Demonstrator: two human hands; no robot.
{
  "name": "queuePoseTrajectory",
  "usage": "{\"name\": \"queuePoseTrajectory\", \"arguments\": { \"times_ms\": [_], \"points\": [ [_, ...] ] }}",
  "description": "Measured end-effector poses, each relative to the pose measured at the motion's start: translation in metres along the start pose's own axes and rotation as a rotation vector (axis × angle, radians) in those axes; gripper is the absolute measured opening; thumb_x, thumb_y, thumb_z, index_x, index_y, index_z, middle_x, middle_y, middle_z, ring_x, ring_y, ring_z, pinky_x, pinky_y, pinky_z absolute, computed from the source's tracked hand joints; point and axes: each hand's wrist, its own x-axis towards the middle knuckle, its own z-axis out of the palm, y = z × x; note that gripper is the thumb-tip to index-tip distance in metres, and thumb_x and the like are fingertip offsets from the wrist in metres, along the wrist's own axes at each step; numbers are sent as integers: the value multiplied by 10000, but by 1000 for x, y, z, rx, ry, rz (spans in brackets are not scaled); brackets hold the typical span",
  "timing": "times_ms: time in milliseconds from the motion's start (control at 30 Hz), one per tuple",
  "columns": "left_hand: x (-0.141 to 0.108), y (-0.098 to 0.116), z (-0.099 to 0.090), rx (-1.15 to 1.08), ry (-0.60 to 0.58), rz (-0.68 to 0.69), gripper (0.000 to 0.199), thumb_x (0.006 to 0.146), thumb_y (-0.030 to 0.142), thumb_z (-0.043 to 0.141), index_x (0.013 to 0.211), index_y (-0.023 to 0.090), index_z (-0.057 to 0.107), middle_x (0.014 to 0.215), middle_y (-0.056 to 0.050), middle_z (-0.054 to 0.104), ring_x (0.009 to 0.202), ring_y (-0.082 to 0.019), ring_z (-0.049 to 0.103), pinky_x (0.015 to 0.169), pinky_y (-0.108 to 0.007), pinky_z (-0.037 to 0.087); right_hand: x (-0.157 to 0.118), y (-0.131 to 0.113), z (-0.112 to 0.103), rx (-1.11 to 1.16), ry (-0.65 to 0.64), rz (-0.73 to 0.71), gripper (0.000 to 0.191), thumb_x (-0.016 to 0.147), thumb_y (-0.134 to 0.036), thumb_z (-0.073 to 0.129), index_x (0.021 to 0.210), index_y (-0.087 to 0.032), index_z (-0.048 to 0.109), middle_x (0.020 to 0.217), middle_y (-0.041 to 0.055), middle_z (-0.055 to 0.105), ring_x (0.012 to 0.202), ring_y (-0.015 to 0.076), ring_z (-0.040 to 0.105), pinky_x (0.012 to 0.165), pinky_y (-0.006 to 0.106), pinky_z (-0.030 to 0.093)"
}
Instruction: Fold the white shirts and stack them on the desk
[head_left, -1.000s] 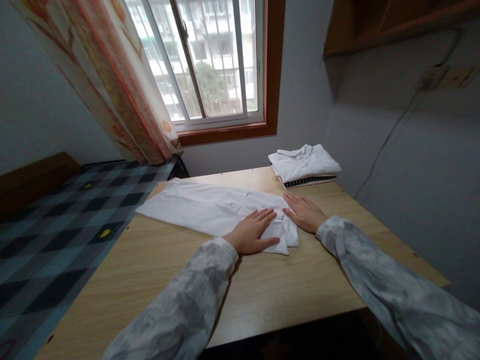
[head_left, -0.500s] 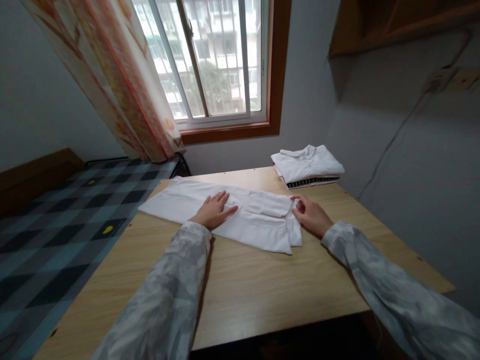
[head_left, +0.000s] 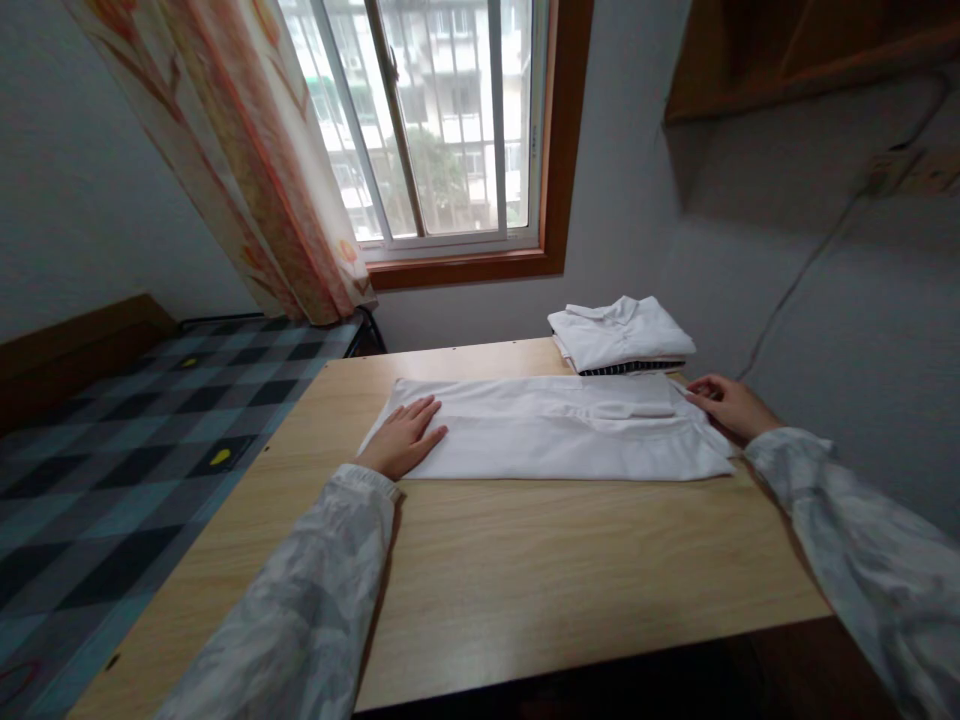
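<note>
A white shirt [head_left: 510, 440], folded into a long strip, lies flat across the wooden table. My left hand [head_left: 403, 437] rests on its left end, palm down with the fingers stretched out. At the right end, the fingers of my right hand [head_left: 726, 402] are pinched on the shirt's edge near its upper corner. Small creases run along the fabric towards that end. Behind the right part of the shirt sits a stack of folded clothes [head_left: 622, 335], a white collared one on top and a dark striped layer below.
The light wooden table [head_left: 570, 560] stands under the window [head_left: 450, 130]. To its left is a bed with a checked sheet [head_left: 150, 480], beside a patterned curtain [head_left: 247, 180]. A wooden shelf [head_left: 810, 60] and a cable [head_left: 795, 280] are on the right wall.
The shirt has shifted to the right and turned, now lying straighter along the table. My right hand has moved right with its end; my left hand has slid towards the left end.
</note>
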Motion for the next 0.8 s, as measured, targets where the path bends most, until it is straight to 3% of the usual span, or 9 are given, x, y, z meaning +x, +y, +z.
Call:
{"name": "queuePoseTrajectory", "arguments": {
  "times_ms": [133, 300, 467, 633, 800],
  "points": [
    [-12, -15, -12, 1, 72, -95, 640, 1025, 621, 465, 1456, 202, 684, 1599, -122, 623, 1444, -312, 590, 1256, -418, 423, 8, 8, -1, -22, -6, -3, 502, 760, -677, 780, 931, -205, 771, 773, 100, 746, 676, 237, 627, 636, 359, 484],
    [-18, -24, -22, 126, 240, -479, 578, 977, 640, 494, 1187, 157, 733, 1288, -201, 725, 1237, -370, 659, 1086, -454, 518, 2, 2, 13, 133, 68, 39, 367, 861, -492, 659, 1042, -200, 789, 1015, 128, 819, 859, 255, 714, 746, 356, 545],
    [-16, -19, -22, 38, 169, -633, 630, 963, 736, 466, 1131, 178, 705, 1150, -180, 771, 1055, -355, 726, 874, -413, 541, -3, 3, 16, 251, 137, 118, 299, 822, -452, 710, 985, -206, 762, 977, 122, 822, 877, 261, 738, 803, 375, 582],
    [-14, -14, -24, 126, 66, -644, 717, 961, 783, 379, 1007, 179, 761, 1105, -220, 801, 1051, -405, 742, 821, -420, 522, -10, 1, 16, 24, 155, 58, 353, 855, -541, 703, 954, -208, 759, 954, 131, 815, 878, 277, 736, 858, 414, 575],
    [-15, -30, -31, 61, 37, -575, 673, 952, 697, 382, 1051, 181, 803, 1146, -203, 813, 1095, -388, 749, 823, -393, 521, -11, -3, 18, -183, 138, -92, 362, 867, -561, 676, 973, -221, 740, 939, 123, 801, 835, 267, 704, 793, 390, 554]
  ]
}}
